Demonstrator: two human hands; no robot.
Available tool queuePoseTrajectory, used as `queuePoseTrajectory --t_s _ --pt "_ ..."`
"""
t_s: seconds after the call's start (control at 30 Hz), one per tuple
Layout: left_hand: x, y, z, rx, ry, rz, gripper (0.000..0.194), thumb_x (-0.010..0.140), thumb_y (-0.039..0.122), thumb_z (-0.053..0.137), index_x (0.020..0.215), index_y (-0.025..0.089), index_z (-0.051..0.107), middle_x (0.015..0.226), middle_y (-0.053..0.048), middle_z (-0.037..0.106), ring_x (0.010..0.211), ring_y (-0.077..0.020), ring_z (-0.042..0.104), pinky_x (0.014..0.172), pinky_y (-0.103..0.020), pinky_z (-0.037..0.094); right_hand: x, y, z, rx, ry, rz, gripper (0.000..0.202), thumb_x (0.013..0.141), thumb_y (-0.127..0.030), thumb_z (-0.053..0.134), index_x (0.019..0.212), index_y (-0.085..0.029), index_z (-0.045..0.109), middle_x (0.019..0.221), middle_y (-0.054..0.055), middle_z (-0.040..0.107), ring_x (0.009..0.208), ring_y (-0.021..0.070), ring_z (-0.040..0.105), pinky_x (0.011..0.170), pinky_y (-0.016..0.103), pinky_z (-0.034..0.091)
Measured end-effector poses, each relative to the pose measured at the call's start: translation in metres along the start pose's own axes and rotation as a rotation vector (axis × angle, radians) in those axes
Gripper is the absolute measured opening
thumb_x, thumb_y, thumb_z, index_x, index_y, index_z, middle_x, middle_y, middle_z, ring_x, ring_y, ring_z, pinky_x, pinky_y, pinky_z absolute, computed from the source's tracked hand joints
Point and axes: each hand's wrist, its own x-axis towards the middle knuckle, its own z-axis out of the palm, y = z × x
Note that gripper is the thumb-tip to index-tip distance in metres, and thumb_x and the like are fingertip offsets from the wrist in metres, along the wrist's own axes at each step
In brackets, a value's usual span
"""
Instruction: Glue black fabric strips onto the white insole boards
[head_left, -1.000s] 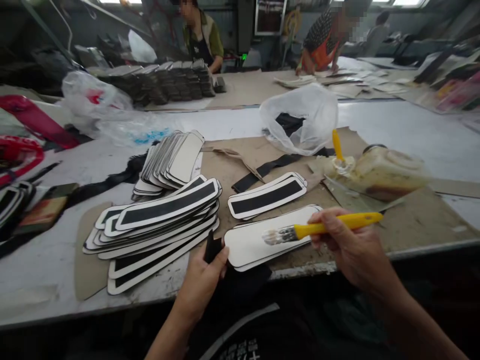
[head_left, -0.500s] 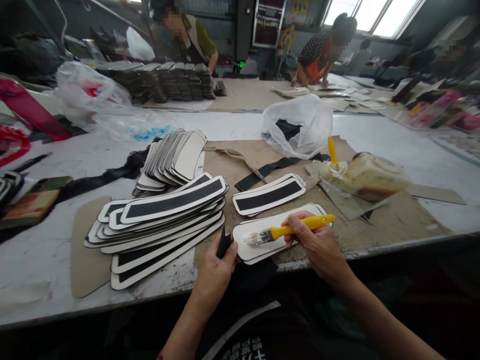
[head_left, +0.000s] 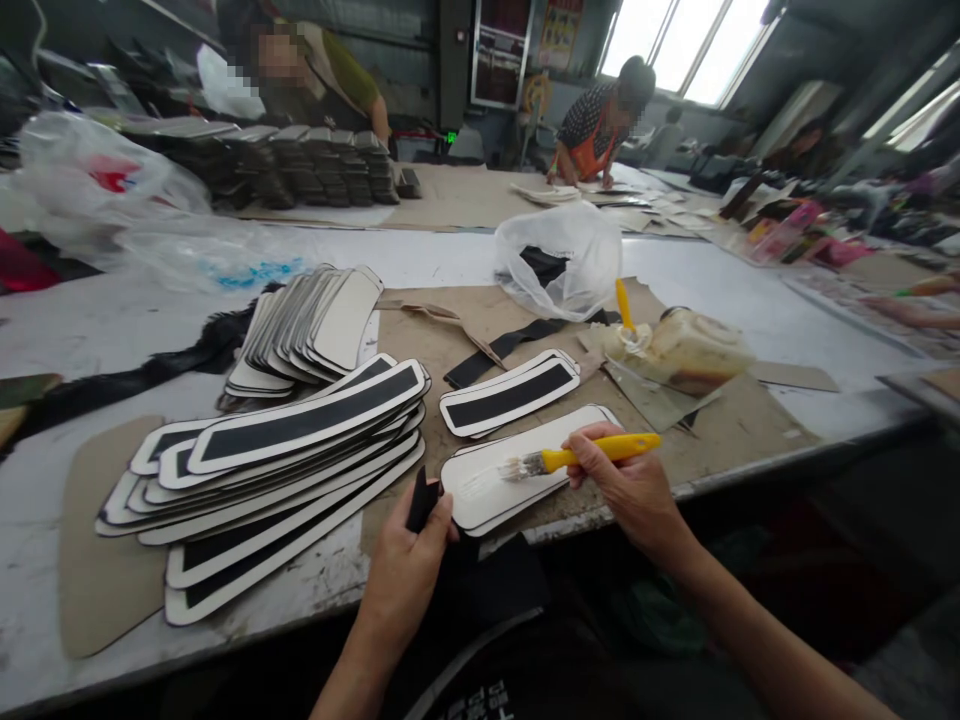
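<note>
L hand (head_left: 409,565) pinches a folded blk strip (head_left: 421,503) btwn thumb & fingers, right at the L end of the white panel (head_left: 480,492). R hand (head_left: 631,492) is closed round the yellow handle of the brush (head_left: 556,461), bristles down on the panel's top face, w/ wet whitish streaks just L of them. Panel lies on brown paper (head_left: 720,450) near the front edge of the table (head_left: 787,300), on top of at least 1 more like it. Just behind it: small stack (head_left: 510,395), top pc w/ a dark center & white rim. To the L, big pile (head_left: 307,415) of similar pcs, uneven, partly over a tan board (head_left: 97,540); behind that, a fanned stack (head_left: 349,320) of plain white ones. Farther back, a long dark band (head_left: 499,352) & a clear bag (head_left: 596,260) w/ blk stuff in it. R of the bag, nearer the front, a 2nd yellow handle (head_left: 624,305) stands up in whitish goo beside a cloudy container (head_left: 697,350). Across the table, a person in an orange apron (head_left: 589,150) bends over flat sheets; another person (head_left: 337,80) leans behind dark stacks (head_left: 315,165).
</note>
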Motion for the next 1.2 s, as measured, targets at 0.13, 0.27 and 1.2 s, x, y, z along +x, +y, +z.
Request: queuePoseTrajectory --t_s 0.13,0.27,1.2 --pt "0.000 -0.001 0.001 -0.014 0.058 -0.044 0.043 0.071 0.052 0.063 0.095 0.017 0.057 0.055 0.003 0.055 0.051 -0.0127 0.045 0.047 -0.024 0.033 0.011 0.009 -0.036 -0.189 0.084 -0.071 0.027 0.082 -0.045 0.059 0.078 -0.018 0.059 0.061 0.000 0.058 0.051 0.0140 0.056 0.050 0.026 0.045" --pt "0.001 -0.006 0.001 -0.010 0.101 -0.072 0.050 0.066 0.055 0.067 0.097 0.016 0.059 0.056 0.002 0.057 0.052 -0.0140 0.046 0.050 -0.025 0.036 0.019 0.016 -0.064 -0.377 0.141 -0.160 0.028 0.084 -0.045 0.056 0.078 -0.018 0.059 0.066 0.002 0.058 0.055 0.0151 0.056 0.052 0.028 0.044" --pt "-0.013 0.020 -0.010 -0.095 0.212 -0.076 0.033 0.074 0.049 0.062 0.075 0.017 0.059 0.053 0.004 0.050 0.047 -0.0089 0.038 0.046 -0.021 0.031 -0.003 -0.022 -0.082 -0.410 0.054 -0.274 0.027 0.092 -0.042 0.042 0.079 -0.023 0.057 0.081 0.004 0.057 0.077 0.0194 0.055 0.071 0.032 0.042"
